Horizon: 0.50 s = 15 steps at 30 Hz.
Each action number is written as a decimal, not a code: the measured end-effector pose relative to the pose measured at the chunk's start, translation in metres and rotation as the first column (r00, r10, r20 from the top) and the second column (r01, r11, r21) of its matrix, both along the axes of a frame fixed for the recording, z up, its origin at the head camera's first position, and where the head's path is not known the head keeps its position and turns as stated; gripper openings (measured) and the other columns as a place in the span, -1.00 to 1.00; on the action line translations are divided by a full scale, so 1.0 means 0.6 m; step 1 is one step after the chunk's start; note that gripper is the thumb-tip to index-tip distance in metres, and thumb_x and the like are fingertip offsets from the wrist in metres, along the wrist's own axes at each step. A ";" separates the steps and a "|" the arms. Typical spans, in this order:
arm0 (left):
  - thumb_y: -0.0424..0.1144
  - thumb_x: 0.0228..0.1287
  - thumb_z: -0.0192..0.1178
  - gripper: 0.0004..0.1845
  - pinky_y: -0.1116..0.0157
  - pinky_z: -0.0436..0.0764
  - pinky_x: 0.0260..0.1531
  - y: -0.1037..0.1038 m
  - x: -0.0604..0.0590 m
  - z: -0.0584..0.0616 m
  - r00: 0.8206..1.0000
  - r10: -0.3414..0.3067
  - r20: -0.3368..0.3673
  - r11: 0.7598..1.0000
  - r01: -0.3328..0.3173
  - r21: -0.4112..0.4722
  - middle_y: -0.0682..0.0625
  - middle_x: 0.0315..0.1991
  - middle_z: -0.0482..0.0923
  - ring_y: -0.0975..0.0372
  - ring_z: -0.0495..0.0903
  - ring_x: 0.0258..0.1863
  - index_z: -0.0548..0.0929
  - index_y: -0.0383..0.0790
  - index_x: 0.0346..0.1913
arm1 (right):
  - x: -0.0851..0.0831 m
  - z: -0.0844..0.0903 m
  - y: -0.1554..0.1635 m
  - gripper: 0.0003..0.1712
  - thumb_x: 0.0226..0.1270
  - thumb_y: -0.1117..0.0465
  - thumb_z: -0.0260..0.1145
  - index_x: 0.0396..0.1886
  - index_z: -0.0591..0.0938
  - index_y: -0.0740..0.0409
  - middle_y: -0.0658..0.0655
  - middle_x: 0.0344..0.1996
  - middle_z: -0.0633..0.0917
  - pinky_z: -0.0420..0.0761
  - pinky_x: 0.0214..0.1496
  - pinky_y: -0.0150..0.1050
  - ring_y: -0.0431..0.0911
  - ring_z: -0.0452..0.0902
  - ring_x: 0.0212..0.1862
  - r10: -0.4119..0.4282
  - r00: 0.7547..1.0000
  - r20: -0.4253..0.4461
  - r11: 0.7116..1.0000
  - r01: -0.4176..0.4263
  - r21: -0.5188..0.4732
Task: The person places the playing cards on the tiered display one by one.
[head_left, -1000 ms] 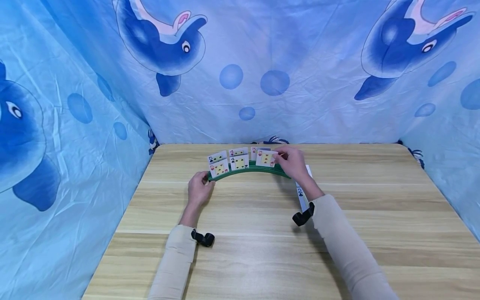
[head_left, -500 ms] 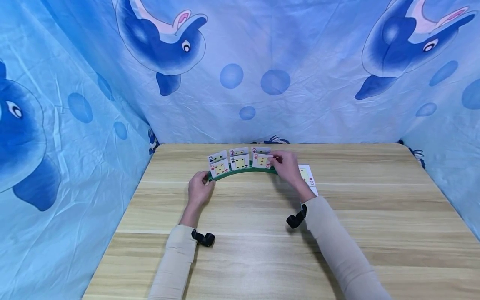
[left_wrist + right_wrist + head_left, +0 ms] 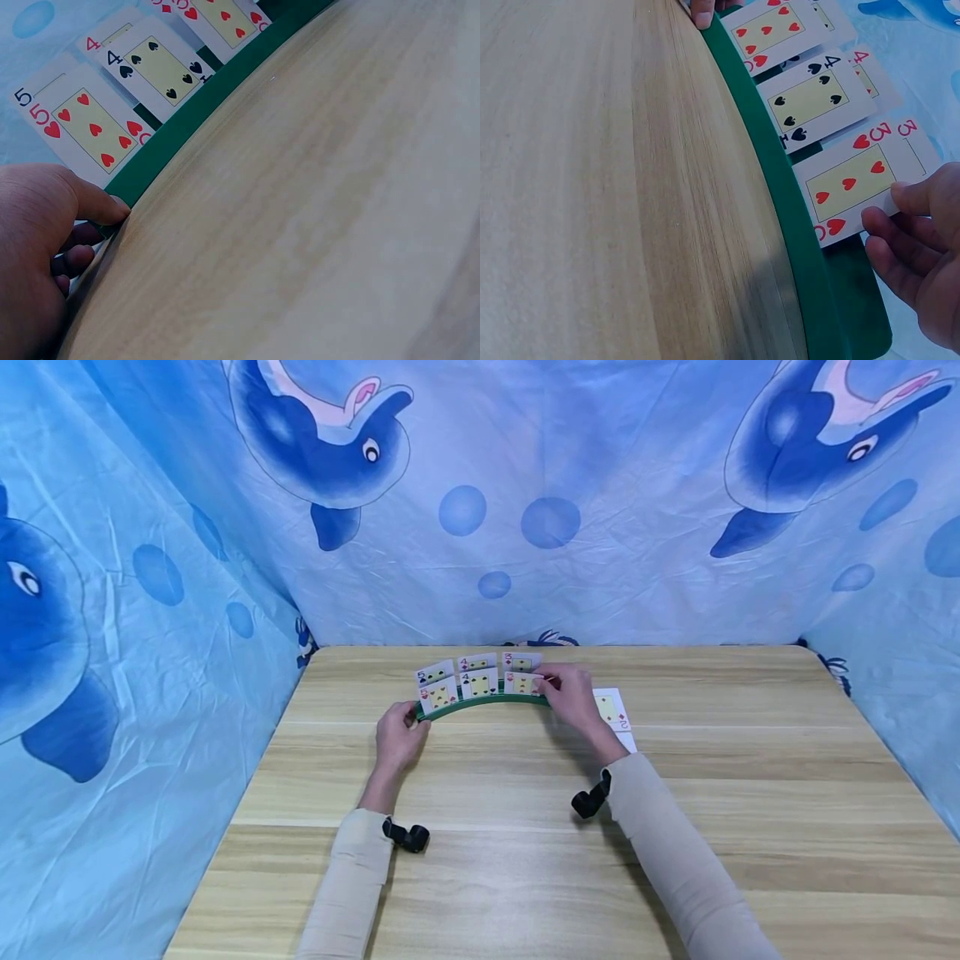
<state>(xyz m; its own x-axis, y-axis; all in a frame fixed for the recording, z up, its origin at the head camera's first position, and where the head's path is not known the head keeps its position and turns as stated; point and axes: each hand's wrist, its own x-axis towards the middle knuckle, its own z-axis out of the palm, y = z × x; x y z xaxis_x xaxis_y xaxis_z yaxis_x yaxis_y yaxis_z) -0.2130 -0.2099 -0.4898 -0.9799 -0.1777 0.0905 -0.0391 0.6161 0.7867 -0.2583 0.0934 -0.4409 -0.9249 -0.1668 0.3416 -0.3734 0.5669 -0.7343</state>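
The three of hearts (image 3: 851, 184) is standing in the front slot of the curved green card holder (image 3: 487, 700), at the right end of the row, face toward the person and leaning back a little. Its long axis is running up out of the slot. The right hand (image 3: 573, 697) is pinching the card's right edge between thumb and curled fingers (image 3: 889, 225); the remaining fingers are lying loosely bent beside the holder.

The left hand (image 3: 399, 739) is gripping the holder's left end, thumb on top and fingers (image 3: 75, 259) curled underneath.

Compared with a second ago, the card is sitting lower and further left, now seated in the slot rather than held above it, and the right hand has moved left, uncovering the two of diamonds (image 3: 611, 707) lying flat on the table (image 3: 750, 793).

The holder is arching across the table's far middle, ends toward the person. To the left, the four of spades (image 3: 810, 97) and five of hearts (image 3: 90, 127) are standing in the front slot, with more cards behind.
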 end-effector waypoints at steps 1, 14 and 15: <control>-0.34 0.26 0.26 -0.55 0.15 0.55 -0.07 0.000 0.000 0.000 1.000 -0.002 0.000 1.000 0.002 -0.002 -0.23 -0.01 0.59 0.03 0.52 -0.11 0.58 -0.38 0.20 | 0.000 0.001 0.001 -0.79 0.38 0.32 0.31 -0.06 0.76 0.23 0.28 -0.14 0.80 0.58 -0.24 -0.31 0.01 0.71 -0.21 0.000 1.000 0.005 1.000 0.000 0.003; -0.33 0.26 0.27 -0.55 0.13 0.55 -0.03 0.001 0.001 0.001 1.000 0.002 0.010 1.000 -0.002 0.013 -0.23 -0.01 0.58 0.02 0.52 -0.09 0.57 -0.37 0.21 | 0.024 0.037 0.027 -0.71 0.42 0.27 0.27 0.07 0.71 0.23 0.27 -0.06 0.77 0.68 -0.09 -0.02 0.09 0.71 -0.15 -0.035 0.999 0.025 0.999 0.035 0.031; -0.34 0.26 0.27 -0.55 0.13 0.55 -0.03 0.001 0.002 0.001 1.000 0.003 0.011 1.000 -0.003 0.011 -0.23 -0.01 0.58 0.02 0.52 -0.09 0.57 -0.37 0.21 | 0.026 0.040 0.030 -0.71 0.42 0.27 0.27 0.07 0.71 0.24 0.28 -0.07 0.77 0.69 -0.09 -0.01 0.09 0.72 -0.15 -0.033 0.999 0.014 0.999 0.033 0.027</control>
<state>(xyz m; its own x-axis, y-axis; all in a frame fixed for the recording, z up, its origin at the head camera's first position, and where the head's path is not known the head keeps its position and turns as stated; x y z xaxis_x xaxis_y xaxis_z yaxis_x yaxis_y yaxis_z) -0.2120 -0.2093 -0.4893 -0.9804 -0.1813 0.0773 -0.0496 0.6069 0.7932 -0.2430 0.1115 -0.4168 -0.9350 -0.1450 0.3237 -0.3434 0.5984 -0.7238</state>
